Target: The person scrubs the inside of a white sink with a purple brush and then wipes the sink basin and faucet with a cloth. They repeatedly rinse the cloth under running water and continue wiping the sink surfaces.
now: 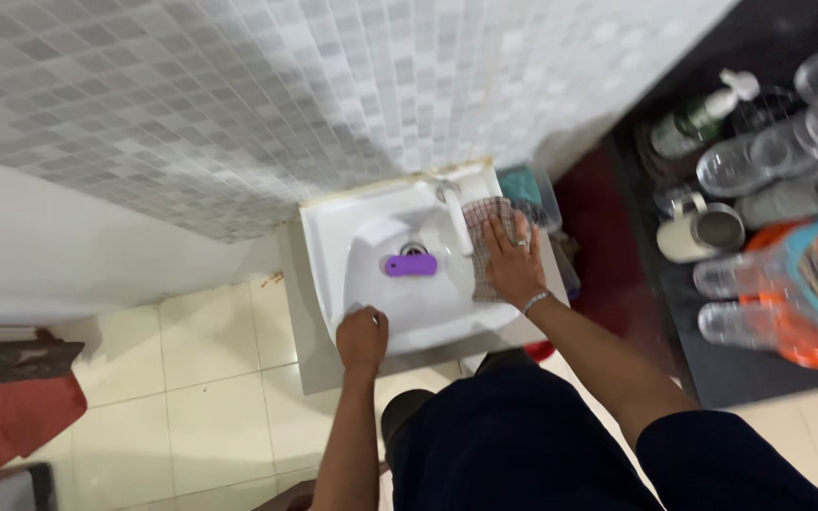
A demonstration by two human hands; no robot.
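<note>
The right hand presses flat, fingers spread, on a grey checked cloth at the right rim of the white ceramic washbasin. The left hand, curled, grips its near rim. A purple oblong object lies beside the drain.

Basin bowl mostly open; purple brush lies mid-bowl by the drain, tap juts over the back. Right rim taken by checked cloth w/ right hand on it. Left hand blocks the front rim
</note>
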